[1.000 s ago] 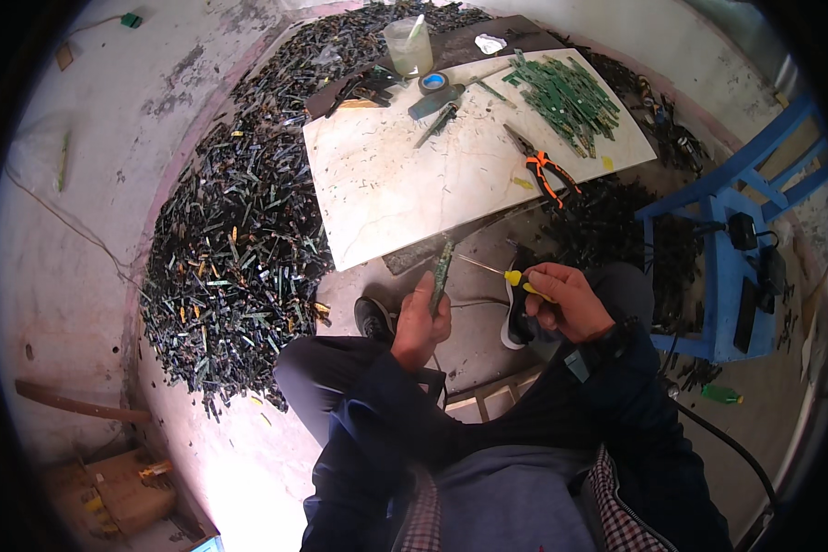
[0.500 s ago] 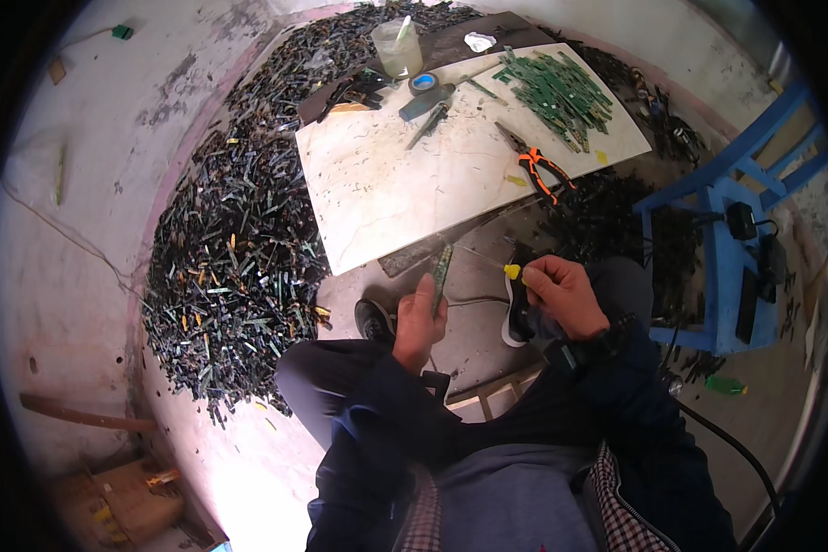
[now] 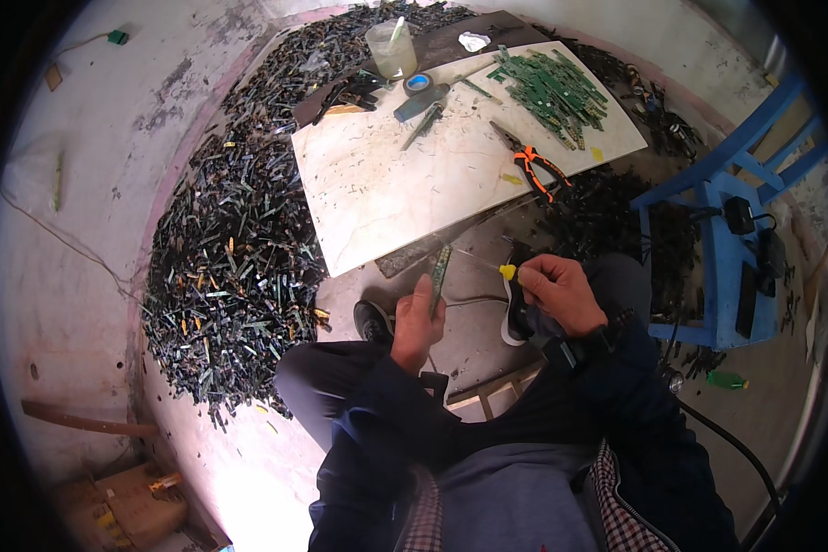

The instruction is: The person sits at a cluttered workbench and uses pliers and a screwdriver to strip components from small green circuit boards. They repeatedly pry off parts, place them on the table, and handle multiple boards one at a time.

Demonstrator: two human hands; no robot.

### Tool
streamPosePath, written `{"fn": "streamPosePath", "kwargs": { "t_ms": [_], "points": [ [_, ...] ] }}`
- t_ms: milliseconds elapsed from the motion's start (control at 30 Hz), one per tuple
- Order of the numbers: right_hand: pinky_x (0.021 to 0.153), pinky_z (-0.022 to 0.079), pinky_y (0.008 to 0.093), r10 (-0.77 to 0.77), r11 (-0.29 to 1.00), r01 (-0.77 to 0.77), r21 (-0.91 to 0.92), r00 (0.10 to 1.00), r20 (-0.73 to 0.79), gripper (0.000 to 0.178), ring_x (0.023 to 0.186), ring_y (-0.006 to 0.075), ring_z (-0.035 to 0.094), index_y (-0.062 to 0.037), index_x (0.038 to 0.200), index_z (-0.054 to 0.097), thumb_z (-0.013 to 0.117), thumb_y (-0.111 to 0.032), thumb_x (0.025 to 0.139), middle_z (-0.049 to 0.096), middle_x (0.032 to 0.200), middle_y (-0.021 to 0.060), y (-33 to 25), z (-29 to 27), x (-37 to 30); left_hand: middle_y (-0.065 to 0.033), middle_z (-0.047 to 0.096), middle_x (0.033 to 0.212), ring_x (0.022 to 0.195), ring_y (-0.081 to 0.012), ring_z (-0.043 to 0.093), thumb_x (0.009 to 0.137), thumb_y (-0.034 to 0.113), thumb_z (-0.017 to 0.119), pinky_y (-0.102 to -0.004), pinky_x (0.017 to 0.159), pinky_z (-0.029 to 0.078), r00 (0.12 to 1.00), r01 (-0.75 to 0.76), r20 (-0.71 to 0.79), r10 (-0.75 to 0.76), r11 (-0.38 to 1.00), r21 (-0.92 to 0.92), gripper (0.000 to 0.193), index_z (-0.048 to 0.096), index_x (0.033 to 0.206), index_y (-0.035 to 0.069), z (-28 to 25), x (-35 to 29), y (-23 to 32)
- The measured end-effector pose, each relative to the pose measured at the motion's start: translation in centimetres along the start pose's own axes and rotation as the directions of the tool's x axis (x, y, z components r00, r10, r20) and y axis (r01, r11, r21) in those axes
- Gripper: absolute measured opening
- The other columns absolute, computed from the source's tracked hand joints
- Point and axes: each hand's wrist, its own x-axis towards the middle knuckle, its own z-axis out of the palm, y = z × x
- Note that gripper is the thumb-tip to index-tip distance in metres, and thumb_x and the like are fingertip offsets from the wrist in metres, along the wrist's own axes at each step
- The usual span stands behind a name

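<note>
My left hand (image 3: 416, 324) is closed round a narrow green circuit board strip (image 3: 441, 271), which points up and away from me. In my right hand (image 3: 566, 293) is a thin-shafted tool with a yellow handle (image 3: 508, 272), like a small screwdriver. Its slender shaft reaches left toward the upper end of the strip; whether the tip touches it I cannot tell. Both hands are above the floor, just short of the near edge of a pale board (image 3: 377, 198). Pliers with orange and black handles (image 3: 538, 170) lie on that board.
Green circuit strips (image 3: 557, 97) are piled at the board's right. A roll of tape (image 3: 418, 84) and a cloudy plastic cup (image 3: 392, 53) stand farther back. A heap of dark strips (image 3: 239, 248) covers the floor at left. A blue chair (image 3: 722, 258) is at right.
The yellow-handled tool's tip has shifted slightly left, closer to the strip. Both hands keep their hold, and the whole view has moved a little.
</note>
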Motion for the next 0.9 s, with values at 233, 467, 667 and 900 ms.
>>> {"fn": "streamPosePath", "kwargs": {
  "t_ms": [233,467,667,900],
  "points": [
    [0.046,0.032,0.0182,0.021,0.992,-0.020,0.126,1.000,-0.006,0.018,0.053,0.0019,0.043,-0.0013,0.100,0.063,0.061,-0.017,0.092,0.057,0.068,-0.0020,0.1,-0.1,0.1,0.0011,0.034,0.045,0.036,-0.0098,0.028,0.098,0.050,0.040,-0.0266,0.037,0.020,0.993,-0.113,0.022,0.112,0.992,0.048,0.054,0.045,0.064,0.008,-0.8,0.6,-2.0],
    [0.055,0.037,0.0207,-0.112,0.993,0.112,0.034,0.994,-0.019,0.022,0.065,0.0024,0.045,-0.0003,0.104,0.059,0.064,-0.013,0.087,0.055,0.076,-0.0022,0.9,0.7,1.2,0.0020,0.032,0.044,0.036,-0.0093,0.028,0.098,0.050,0.037,-0.0265,0.037,0.020,0.974,-0.187,0.153,0.165,0.972,0.144,0.058,0.043,0.057,0.009,0.2,0.6,-2.0],
    [0.064,0.042,0.0244,-0.217,0.969,0.218,-0.114,0.976,0.017,0.022,0.072,0.0056,0.047,0.0030,0.096,0.061,0.069,-0.013,0.082,0.056,0.076,0.0004,1.9,1.8,2.6,0.0038,0.032,0.043,0.034,-0.0077,0.026,0.099,0.050,0.036,-0.0257,0.036,0.019,0.925,0.253,0.291,-0.247,0.967,0.017,0.060,0.043,0.055,0.010,1.6,-0.9,0.1],
    [0.063,0.044,0.0269,-0.264,0.950,0.261,-0.172,0.965,0.005,0.024,0.071,0.0078,0.052,0.0030,0.098,0.063,0.070,-0.011,0.080,0.061,0.077,0.0044,3.6,1.8,3.0,0.0041,0.032,0.044,0.035,-0.0072,0.025,0.098,0.051,0.037,-0.0255,0.036,0.018,0.926,0.241,0.292,-0.240,0.970,0.032,0.059,0.043,0.056,0.010,1.6,-1.1,-0.1]
  ]
}}
